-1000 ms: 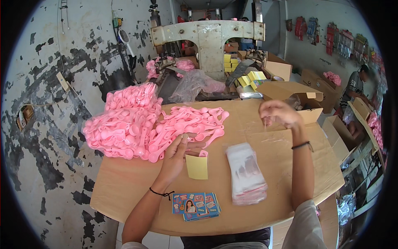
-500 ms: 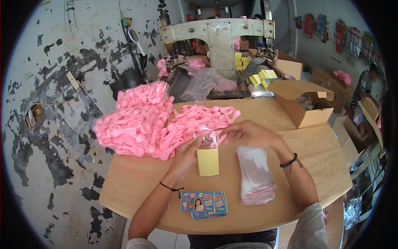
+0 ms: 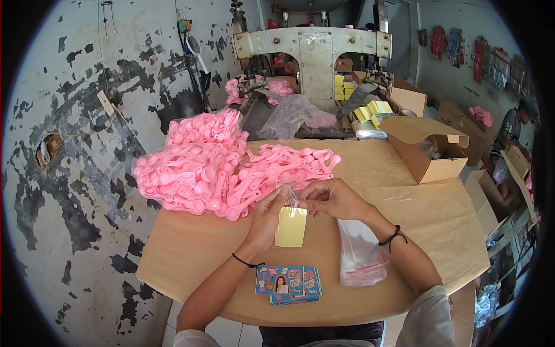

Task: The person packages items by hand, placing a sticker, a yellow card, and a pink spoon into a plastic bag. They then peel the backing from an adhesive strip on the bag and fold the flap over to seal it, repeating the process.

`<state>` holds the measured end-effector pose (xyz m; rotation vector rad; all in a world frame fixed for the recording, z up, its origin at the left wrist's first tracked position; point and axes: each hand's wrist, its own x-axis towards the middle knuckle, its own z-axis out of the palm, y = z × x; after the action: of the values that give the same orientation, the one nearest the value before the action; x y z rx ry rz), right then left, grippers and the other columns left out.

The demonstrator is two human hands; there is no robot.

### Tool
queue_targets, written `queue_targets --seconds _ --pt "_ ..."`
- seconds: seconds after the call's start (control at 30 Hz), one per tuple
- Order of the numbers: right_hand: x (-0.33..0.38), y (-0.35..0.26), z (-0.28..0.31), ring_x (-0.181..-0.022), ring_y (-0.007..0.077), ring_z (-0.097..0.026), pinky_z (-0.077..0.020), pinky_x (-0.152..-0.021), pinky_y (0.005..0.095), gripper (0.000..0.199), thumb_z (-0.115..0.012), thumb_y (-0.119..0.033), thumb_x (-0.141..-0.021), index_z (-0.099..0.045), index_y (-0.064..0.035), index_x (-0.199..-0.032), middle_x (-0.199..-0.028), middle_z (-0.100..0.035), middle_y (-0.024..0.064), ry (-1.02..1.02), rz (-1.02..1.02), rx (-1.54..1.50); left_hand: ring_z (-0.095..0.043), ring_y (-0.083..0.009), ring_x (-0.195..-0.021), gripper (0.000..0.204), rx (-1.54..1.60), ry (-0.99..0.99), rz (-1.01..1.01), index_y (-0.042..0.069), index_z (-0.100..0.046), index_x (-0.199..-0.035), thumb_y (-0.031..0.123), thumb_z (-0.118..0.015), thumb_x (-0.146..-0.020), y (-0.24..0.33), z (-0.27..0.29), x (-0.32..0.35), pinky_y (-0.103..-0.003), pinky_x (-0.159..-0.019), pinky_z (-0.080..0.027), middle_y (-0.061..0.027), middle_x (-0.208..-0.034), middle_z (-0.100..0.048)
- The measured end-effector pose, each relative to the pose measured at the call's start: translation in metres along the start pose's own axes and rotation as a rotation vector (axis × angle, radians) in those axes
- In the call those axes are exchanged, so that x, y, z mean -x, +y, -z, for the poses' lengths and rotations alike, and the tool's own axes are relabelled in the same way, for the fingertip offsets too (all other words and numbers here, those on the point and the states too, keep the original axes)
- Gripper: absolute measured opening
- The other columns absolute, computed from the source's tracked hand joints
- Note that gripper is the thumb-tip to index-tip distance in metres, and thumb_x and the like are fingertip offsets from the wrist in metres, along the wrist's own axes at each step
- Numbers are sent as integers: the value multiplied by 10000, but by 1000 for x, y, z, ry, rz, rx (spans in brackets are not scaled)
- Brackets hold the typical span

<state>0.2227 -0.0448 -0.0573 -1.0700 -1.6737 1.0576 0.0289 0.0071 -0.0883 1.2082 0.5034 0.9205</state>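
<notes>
Upright in front of me hangs a clear plastic bag (image 3: 292, 196) with a yellow card (image 3: 291, 228) inside. My left hand (image 3: 266, 215) grips the bag's upper left side, fingers closed. My right hand (image 3: 329, 199) pinches at the bag's mouth from the right; whether a small pink thing is between its fingers too, I cannot tell. Just beyond both hands lies a loose heap of pink plastic scoops (image 3: 283, 168). A stack of clear bags (image 3: 361, 254) lies below my right forearm. Nearer to me sits a pile of blue printed cards (image 3: 289, 284).
Bulging bags of pink scoops (image 3: 185, 168) stand on the brown-covered table (image 3: 428, 231) at left. An open cardboard box (image 3: 430, 153) is at the far right. Behind the table stands a metal press (image 3: 315, 63), with yellow packs (image 3: 370, 111) beside it. A person (image 3: 511, 130) is at the far right.
My right hand has come left and in from above the bag stack to the bag's mouth, and its fingers have closed there. The bag's top is now bunched between both hands.
</notes>
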Motion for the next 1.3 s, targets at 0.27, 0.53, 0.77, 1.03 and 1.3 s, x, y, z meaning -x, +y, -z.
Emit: queue_targets --seconds 0.27,0.53,0.77,1.03,1.3 --pt "-2 12 13 -710 87 -631 -542 -643 238 208 -663 -143 -913 -688 -4 -1066 -875 -688 48 100 -13 -22 -614 -81 -946 336 -90 -20 19 19 -562 -1259 242 -473 -1024 -4 10 -9 -240 -805 -496 -42 -1087 -655" --pt "3 23 17 -809 107 -637 -527 -707 258 214 -631 -44 -904 -687 -8 -1107 -915 -703 70 67 163 41 -620 -119 -965 205 -334 -235 -185 12 -605 -1151 108 -516 -994 -6 23 -15 -260 -860 -485 -66 -1055 -673" --pt "5 17 20 -847 155 -639 -501 -774 289 270 -604 53 -806 -731 -51 -1020 -938 -712 86 33 281 295 -599 -102 -989 195 -552 -296 -164 24 -606 -1137 98 -495 -995 10 28 -11 -233 -835 -487 -43 -1113 -648" --pt "4 11 21 -814 190 -642 -506 -755 304 233 -641 7 -807 -751 -96 -984 -923 -715 74 39 346 439 -619 -119 -946 190 -582 -324 -248 -3 -613 -1089 21 -455 -987 9 39 -15 -261 -840 -505 -56 -1032 -658" --pt "7 11 22 -869 240 -638 -503 -851 352 257 -640 -2 -750 -757 -100 -957 -935 -725 56 35 400 590 -591 -87 -895 166 -443 -334 -87 21 -598 -1055 53 -454 -979 5 40 -13 -241 -748 -506 -25 -1006 -615"
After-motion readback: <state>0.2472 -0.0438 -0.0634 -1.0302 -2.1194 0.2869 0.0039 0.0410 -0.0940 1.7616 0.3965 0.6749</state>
